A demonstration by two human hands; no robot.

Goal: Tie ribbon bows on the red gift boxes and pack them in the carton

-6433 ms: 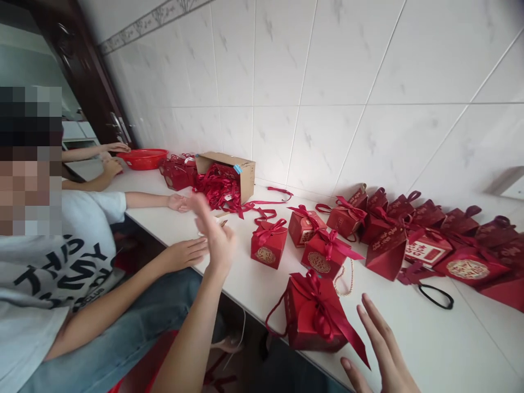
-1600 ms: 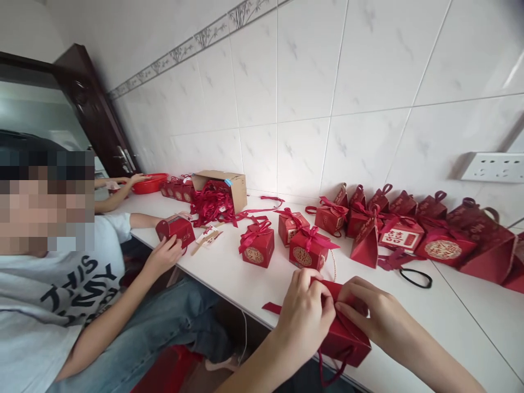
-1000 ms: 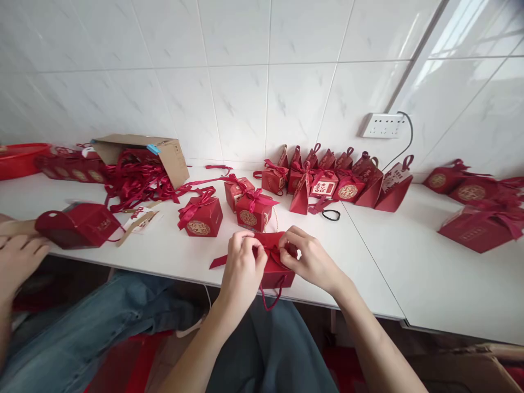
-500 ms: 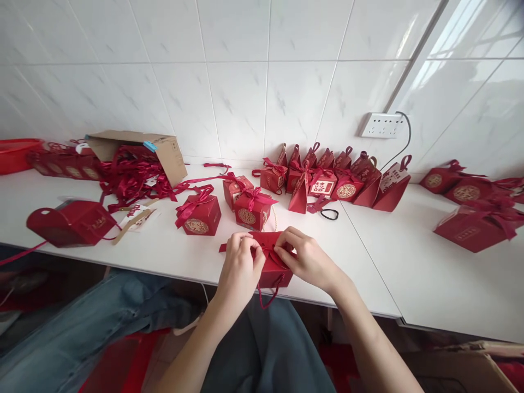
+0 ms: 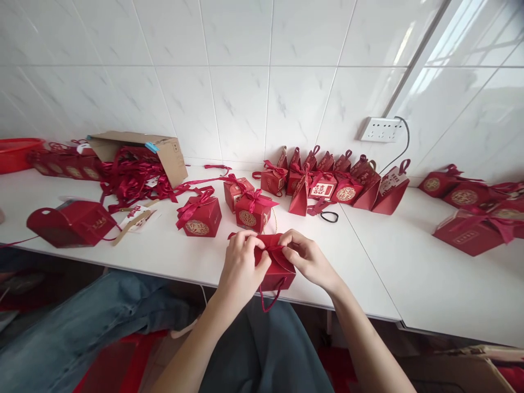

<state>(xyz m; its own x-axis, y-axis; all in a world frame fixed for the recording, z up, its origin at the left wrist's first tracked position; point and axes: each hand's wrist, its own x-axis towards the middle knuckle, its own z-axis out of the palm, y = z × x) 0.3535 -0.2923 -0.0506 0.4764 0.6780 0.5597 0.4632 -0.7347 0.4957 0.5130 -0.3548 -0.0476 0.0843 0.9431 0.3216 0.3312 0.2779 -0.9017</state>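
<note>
A small red box [image 5: 279, 277] sits at the table's front edge, a twisted cord handle [image 5: 272, 303] hanging down its near side. Red ribbon [image 5: 273, 249] lies across its top, gathered at the middle. My left hand [image 5: 242, 262] pinches the ribbon on the left of the gather, fingers bent. On the right, my right hand [image 5: 308, 258] has its thumb and fingertips closed on the ribbon too. Just behind stand red boxes with bows [image 5: 248, 217], and another bowed box [image 5: 200, 218] is left of them.
A cardboard box [image 5: 174, 158] spills red ribbons [image 5: 135, 183] at back left. An open red box [image 5: 73, 224] lies left. Rows of red boxes [image 5: 347, 191] line the wall below a power strip [image 5: 380, 130]. A person's jeans-clad leg [image 5: 94, 322] is at lower left.
Both hands remain at the box top. The ribbon's gather looks tighter, and the right hand has shifted slightly right. The ribbon end beyond the left hand shows less.
</note>
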